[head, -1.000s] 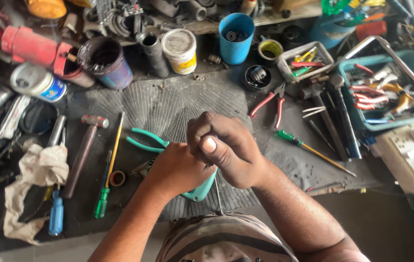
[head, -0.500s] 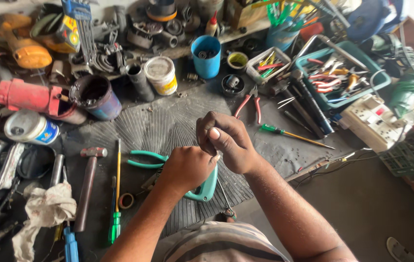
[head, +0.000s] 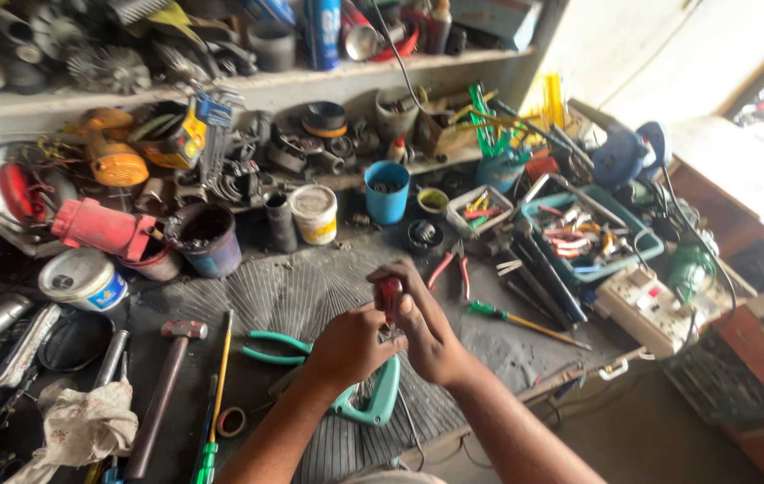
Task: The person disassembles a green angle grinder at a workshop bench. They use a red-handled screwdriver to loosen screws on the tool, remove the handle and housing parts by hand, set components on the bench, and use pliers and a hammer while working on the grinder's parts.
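Observation:
Both hands meet over a ribbed dark mat (head: 310, 296) on a cluttered workbench. My right hand (head: 425, 327) grips the red handle of a small tool (head: 389, 294), held upright. My left hand (head: 350, 345) pinches a small part under that tool; the part is mostly hidden by the fingers. A teal plastic handle (head: 375, 401) lies on the mat just below my hands, and teal-handled pliers (head: 276, 348) lie to the left of them.
A hammer (head: 165, 385), yellow and green screwdrivers (head: 217, 394), tape roll (head: 231, 421) and rag (head: 86, 426) lie left. Red pliers (head: 450, 265), a blue cup (head: 387, 191), a white can (head: 315, 213), a teal tool tray (head: 592, 237) and a socket strip (head: 646, 309) lie behind and right.
The view has tilted up and swung right, showing the shelf. My hands stay joined over the mat, and the red tool handle now shows above my right fingers.

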